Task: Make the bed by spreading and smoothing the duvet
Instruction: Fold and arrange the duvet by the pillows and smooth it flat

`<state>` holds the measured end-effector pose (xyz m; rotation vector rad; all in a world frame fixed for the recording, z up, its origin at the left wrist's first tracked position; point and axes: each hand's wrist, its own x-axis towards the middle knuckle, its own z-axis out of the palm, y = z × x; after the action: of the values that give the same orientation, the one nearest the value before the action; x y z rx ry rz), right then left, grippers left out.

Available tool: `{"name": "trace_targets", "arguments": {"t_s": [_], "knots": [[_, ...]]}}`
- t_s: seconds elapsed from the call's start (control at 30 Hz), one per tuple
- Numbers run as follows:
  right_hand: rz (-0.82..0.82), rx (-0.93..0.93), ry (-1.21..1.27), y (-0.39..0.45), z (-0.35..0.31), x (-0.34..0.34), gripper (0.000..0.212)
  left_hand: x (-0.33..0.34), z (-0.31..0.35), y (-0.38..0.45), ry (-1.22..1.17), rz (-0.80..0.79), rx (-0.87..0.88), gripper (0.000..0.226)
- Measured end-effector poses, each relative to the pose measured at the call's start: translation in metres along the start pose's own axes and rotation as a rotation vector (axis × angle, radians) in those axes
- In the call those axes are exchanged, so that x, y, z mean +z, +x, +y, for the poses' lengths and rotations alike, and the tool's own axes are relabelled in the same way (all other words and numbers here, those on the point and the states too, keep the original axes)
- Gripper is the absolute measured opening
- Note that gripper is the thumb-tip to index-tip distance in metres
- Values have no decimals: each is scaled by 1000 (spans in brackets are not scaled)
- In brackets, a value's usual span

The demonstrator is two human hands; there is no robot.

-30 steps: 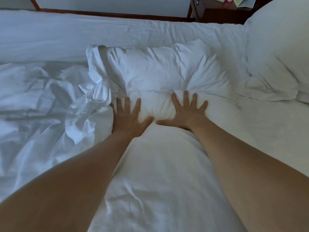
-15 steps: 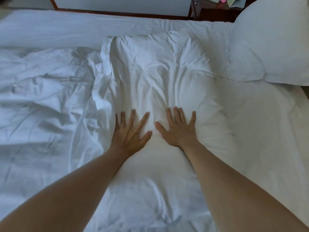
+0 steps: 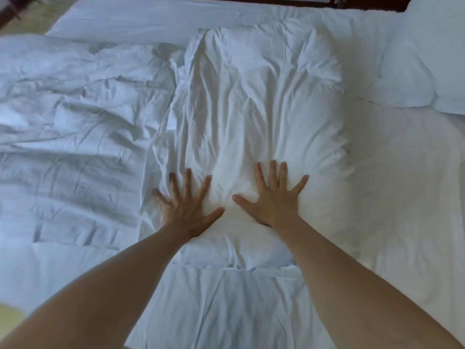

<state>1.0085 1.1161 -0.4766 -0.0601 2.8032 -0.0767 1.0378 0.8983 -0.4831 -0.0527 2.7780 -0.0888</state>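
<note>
A white duvet (image 3: 75,127) covers the bed, crumpled into many folds on the left. In the middle a thick folded part of the duvet (image 3: 256,102) lies as a long wrinkled slab running away from me. My left hand (image 3: 187,205) presses flat on its near left edge, fingers spread. My right hand (image 3: 273,197) presses flat beside it on the near right part, fingers spread too. The two thumbs point toward each other, a short gap apart.
A white pillow (image 3: 427,61) lies at the far right by the dark wooden headboard (image 3: 377,2). Flat white sheet (image 3: 402,197) stretches to the right of my hands. Floor (image 3: 27,18) shows at the far left corner.
Both hands have slid back toward me along the folded slab, flattening it. More of its far end now shows, and my fingers have spread wider.
</note>
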Motion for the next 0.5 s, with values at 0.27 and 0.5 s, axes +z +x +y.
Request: {"name": "trace_targets", "arguments": {"t_s": [0.27, 0.5], "knots": [[-128, 8, 69, 16, -28, -29, 104, -23, -28, 3, -16, -89, 49, 94], [-108, -102, 233, 36, -167, -38, 83, -27, -121, 20, -74, -101, 19, 91]]}}
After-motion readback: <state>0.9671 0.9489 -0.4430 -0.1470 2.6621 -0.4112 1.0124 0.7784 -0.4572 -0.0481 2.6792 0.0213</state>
